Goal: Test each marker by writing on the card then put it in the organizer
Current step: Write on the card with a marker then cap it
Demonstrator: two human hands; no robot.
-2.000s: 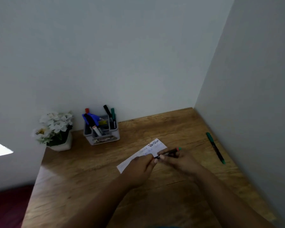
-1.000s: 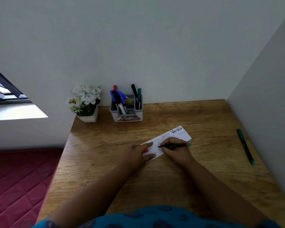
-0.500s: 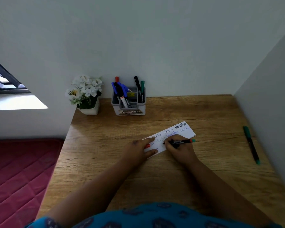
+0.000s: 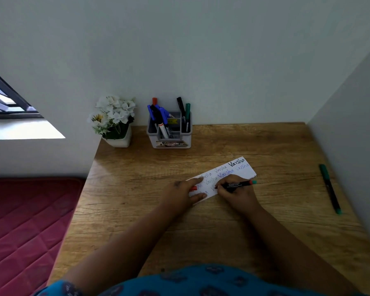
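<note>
White flowers in a white pot point(image 4: 115, 122) stand beside a window point(image 4: 6, 99).

One card point(image 4: 241, 170), one organizer point(image 4: 171, 137) with about six markers point(image 4: 163, 124) standing inside, exact count unclear. One marker in right hand point(image 4: 236, 192), one green marker point(image 4: 329, 188) loose on table point(image 4: 137, 210). One flower pot point(image 4: 118, 139).

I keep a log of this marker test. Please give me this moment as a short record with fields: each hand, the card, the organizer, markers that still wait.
right hand: holds a black marker, tip on the card
left hand: presses the card flat; a red cap shows under its fingers
card: white, on the desk, the same word written many times
organizer: grey, by the back wall, several markers upright inside
waiting: one green marker lies on the desk at the right
flower pot: left of the organizer
</note>
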